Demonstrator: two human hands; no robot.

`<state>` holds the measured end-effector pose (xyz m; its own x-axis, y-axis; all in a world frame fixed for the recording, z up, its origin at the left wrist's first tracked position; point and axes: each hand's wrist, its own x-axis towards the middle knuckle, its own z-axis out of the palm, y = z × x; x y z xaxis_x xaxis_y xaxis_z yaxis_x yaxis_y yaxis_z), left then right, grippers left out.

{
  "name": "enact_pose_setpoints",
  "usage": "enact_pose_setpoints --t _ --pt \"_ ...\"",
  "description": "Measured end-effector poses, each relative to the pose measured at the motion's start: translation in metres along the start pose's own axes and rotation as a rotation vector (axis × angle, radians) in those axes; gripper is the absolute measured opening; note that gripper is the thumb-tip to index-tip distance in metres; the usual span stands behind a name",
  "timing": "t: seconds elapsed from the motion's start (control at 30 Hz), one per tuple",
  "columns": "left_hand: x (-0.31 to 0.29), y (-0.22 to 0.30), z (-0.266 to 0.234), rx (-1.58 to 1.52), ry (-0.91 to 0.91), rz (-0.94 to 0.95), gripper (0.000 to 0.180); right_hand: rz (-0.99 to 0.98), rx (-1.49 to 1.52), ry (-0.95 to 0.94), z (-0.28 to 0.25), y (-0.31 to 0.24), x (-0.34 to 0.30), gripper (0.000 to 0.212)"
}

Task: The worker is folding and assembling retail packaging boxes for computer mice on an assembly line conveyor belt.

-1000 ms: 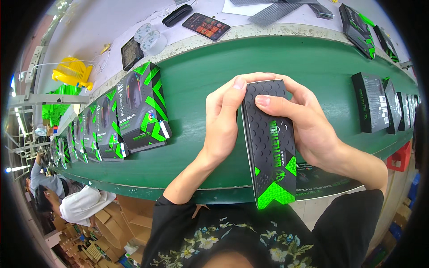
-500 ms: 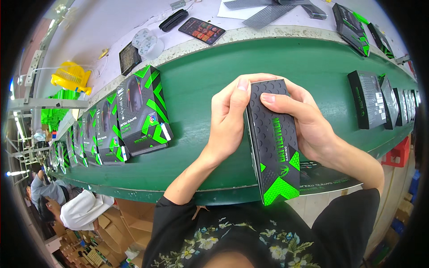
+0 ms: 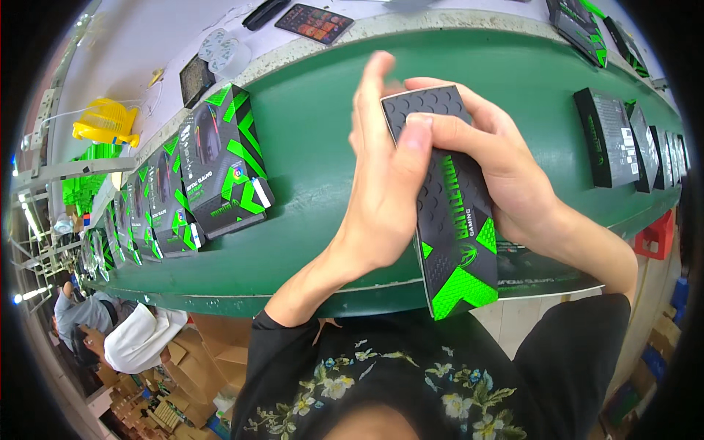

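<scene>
A black and green gaming mouse box [image 3: 455,220] stands tilted in front of me, its narrow printed side turned up. My right hand [image 3: 506,158] is wrapped round its upper right side, thumb over the dotted end. Flat along the left edge lies my left hand [image 3: 385,169], its fingers stretched upward past the box and slightly blurred. The left thumb rests on the printed side. Below the right forearm, a second dark printed box or sheet [image 3: 546,273] lies at the belt's near edge, partly hidden.
A green conveyor belt [image 3: 315,132] crosses in front of me. Several upright mouse boxes [image 3: 224,165] line its left side, and more boxes [image 3: 609,139] stand at the right. The far ledge holds a phone [image 3: 315,23], a clear plastic container [image 3: 226,53] and a yellow fan [image 3: 105,122].
My left hand has come off the box's top corner, its fingers straightening upward along the left edge. The right hand keeps its hold. The whole view has shifted slightly.
</scene>
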<state>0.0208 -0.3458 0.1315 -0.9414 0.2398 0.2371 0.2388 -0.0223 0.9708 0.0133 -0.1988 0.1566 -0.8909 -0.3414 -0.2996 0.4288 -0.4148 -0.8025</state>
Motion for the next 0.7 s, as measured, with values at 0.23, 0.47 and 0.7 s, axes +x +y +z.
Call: enact_pose_setpoints --t 0.23,0.47,0.7 --pt "-0.018 0.0 -0.008 0.066 -0.097 0.043 0.087 0.091 -0.064 -0.002 0.003 -0.005 -0.001 0.039" --pt "-0.022 0.005 -0.009 0.133 -0.164 0.013 0.083 -0.004 -0.125 -0.06 0.001 -0.004 -0.017 0.044" --pt "-0.033 0.01 -0.014 0.37 -0.195 0.128 0.091 -0.085 -0.122 -0.054 0.0 0.006 -0.015 0.044"
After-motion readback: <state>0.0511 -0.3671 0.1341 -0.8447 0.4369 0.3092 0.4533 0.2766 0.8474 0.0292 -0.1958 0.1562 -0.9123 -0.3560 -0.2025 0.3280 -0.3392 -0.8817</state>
